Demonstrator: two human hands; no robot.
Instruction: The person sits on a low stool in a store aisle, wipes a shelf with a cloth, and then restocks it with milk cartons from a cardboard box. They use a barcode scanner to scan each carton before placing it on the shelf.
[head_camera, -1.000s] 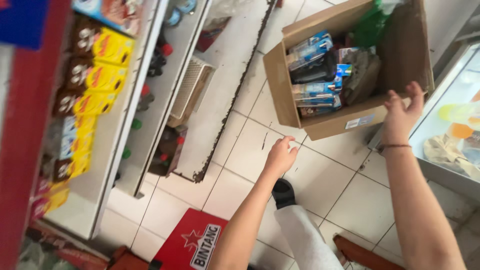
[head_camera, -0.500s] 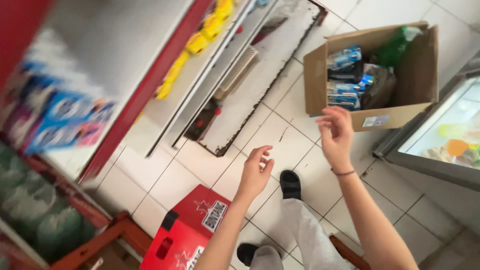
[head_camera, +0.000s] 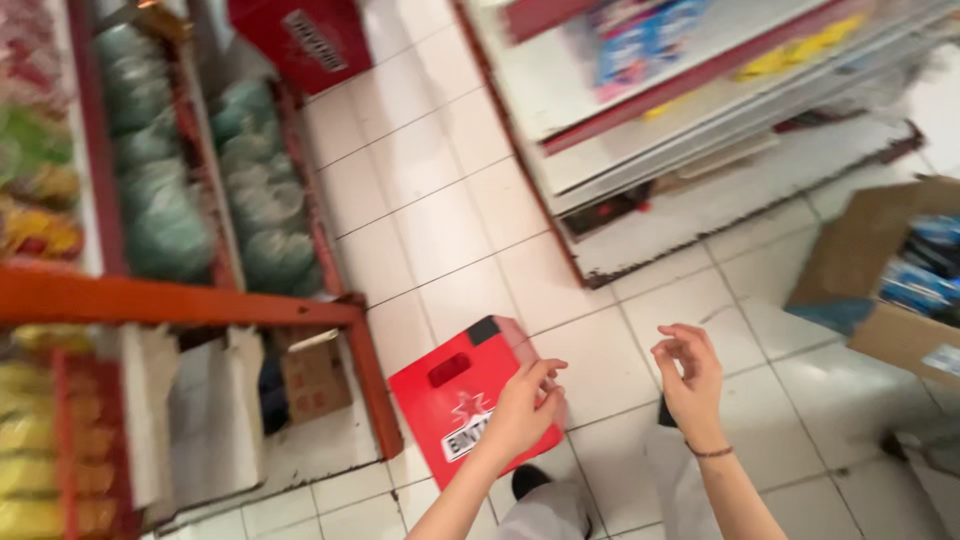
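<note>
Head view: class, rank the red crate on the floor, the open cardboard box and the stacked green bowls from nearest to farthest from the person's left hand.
1. Red crate: directly under the left hand.
2. Stacked green bowls: up on the left shelf.
3. Open cardboard box: far right, beyond the right hand.

Crate (head_camera: 455, 400) under my left hand (head_camera: 522, 412): bright red, black corner patch, white star and label. Floor tiles (head_camera: 430, 210): white, grey grout. Shelf frame (head_camera: 180, 300): orange-red. Box (head_camera: 880, 280): brown cardboard, blue packs (head_camera: 925, 265) inside. Dark band on my right wrist (head_camera: 708, 452).
</note>
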